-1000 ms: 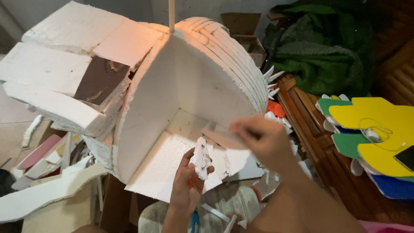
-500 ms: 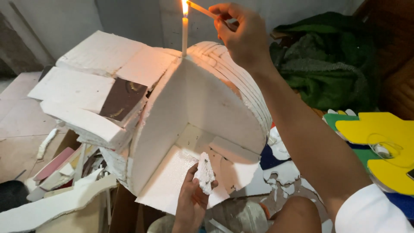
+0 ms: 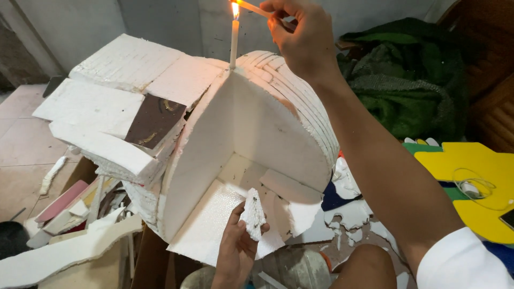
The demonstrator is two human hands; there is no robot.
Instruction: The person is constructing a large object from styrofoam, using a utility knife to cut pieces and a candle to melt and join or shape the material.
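Pinching a thin stick (image 3: 256,9) at the upright candle's (image 3: 234,44) flame, right hand (image 3: 300,37) above; left hand (image 3: 238,243) grips a foam scrap (image 3: 253,214) below.

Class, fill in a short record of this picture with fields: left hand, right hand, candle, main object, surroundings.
left hand: left hand holds a small white foam scrap, low in front
right hand: right hand holds a thin stick to the flame
candle: white candle, lit, upright on top of the foam
main object: rounded white foam block with a wedge cut out
surroundings: foam slabs left, green cloth right, yellow cut-out sheet
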